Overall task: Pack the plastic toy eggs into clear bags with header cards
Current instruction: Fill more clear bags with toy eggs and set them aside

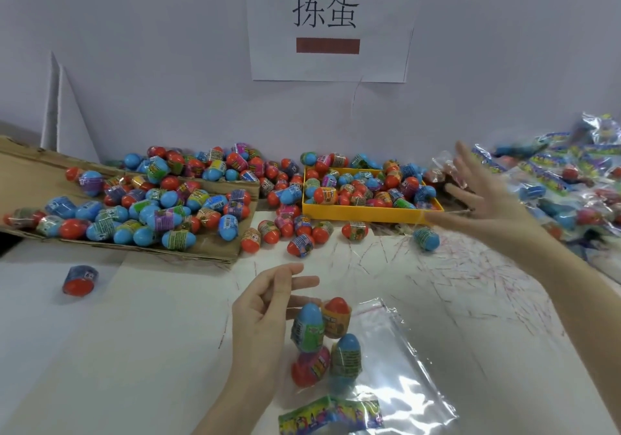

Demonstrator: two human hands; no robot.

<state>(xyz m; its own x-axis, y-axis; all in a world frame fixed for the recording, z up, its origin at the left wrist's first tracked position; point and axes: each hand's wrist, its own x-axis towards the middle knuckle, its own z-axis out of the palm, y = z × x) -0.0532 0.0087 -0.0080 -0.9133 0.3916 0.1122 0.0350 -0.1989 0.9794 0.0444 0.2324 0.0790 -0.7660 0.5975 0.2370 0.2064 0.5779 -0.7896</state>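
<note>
Header card [331,414], clear bag [396,367] — four eggs [307,328], yellow tray [369,211] beyond

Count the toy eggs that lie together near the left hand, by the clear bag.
4: blue egg beside the left hand, orange-topped egg behind, red egg in front, second blue egg on the clear bag.

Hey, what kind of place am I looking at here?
Probably a hand-packing station in a small toy workshop: loose plastic toy eggs heaped on cardboard, a yellow tray full of them, finished bags piled at right, and a printed sign on the wall.
</note>
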